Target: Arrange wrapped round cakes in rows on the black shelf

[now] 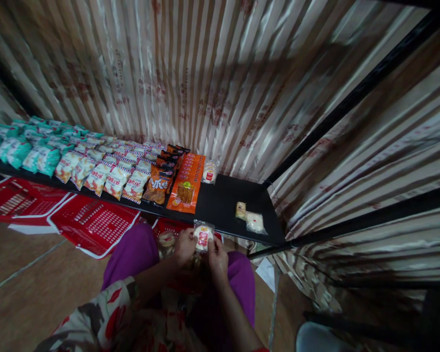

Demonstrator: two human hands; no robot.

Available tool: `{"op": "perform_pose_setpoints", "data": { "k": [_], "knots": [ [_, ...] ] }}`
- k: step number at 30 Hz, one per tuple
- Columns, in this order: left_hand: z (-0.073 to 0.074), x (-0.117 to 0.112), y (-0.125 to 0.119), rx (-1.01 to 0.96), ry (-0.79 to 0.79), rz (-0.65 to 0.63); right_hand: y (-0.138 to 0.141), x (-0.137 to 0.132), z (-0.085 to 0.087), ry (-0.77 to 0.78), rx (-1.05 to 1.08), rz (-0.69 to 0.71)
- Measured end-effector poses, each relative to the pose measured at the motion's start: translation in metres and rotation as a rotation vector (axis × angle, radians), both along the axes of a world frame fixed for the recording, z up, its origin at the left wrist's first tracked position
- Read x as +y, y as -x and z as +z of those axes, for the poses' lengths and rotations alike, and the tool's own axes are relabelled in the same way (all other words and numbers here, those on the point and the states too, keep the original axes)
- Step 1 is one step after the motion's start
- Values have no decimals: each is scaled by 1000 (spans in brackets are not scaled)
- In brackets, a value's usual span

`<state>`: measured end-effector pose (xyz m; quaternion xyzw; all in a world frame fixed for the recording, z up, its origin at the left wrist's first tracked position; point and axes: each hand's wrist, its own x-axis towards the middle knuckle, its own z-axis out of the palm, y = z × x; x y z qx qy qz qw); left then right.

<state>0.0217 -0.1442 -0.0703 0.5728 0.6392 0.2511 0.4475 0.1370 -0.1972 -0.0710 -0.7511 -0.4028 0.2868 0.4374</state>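
Note:
Between my two hands, just in front of the shelf edge, is a small clear packet of a round white pastry with a red label [203, 237]. My left hand [185, 246] pinches its left side and my right hand [217, 254] grips its right side. A similar packaged white pastry [209, 172] lies on the black shelf [227, 198], beside a large orange snack bag [187, 183]. Toward the shelf's right end rest a small yellowish wrapped piece [241, 210] and a white packaged pastry [255, 222], nearly touching. More wrapped round items [166, 240] sit low between my knees, partly hidden.
Rows of white snack bags [99, 177] and teal snack bags [18, 149] fill the shelf's left part, next to brown-orange bags [157, 184]. Red baskets [91, 222] stand below on the tiled floor. Black frame bars [337, 120] and striped curtain [190, 73] enclose the back and right.

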Motion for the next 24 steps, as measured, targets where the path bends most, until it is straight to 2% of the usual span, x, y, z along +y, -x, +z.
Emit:
{"op": "perform_pose_setpoints", "data": {
  "k": [5,10,14,20,24],
  "knots": [
    [3,11,-9,-48,-22,46,-5,16,16,-13,68,3],
    [19,27,-16,1,-30,27,-13,32,27,-80,101,7],
    [32,42,-22,26,-50,2,-25,47,30,-88,37,21],
    [43,65,-31,83,-43,-2,-37,72,29,-54,-187,-7],
    [51,77,-35,106,-5,-12,-42,87,27,-10,-212,15]
  ]
}}
